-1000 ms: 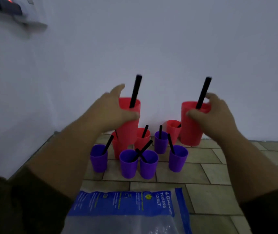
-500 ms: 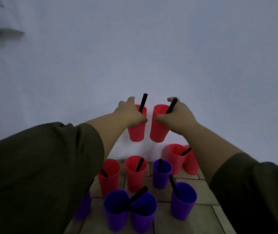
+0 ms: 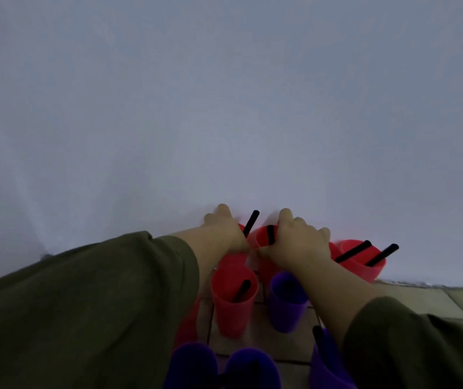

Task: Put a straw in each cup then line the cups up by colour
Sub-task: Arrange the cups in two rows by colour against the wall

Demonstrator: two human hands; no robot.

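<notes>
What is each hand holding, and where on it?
The left hand grips the left red cup near its rim; the right hand grips the right red cup the same way.

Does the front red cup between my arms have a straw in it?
In: a black straw leans inside the red cup, poking up through its open mouth.

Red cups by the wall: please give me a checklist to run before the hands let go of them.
1. Left hand grip on left cup: ok.
2. Right hand grip on right cup: ok.
3. Left straw and right straw inside them: ok.
4. Their bases down on the floor: cannot tell, hidden.
5. All red cups in one line: not ok, front cup stands beside the purple cup.
</notes>
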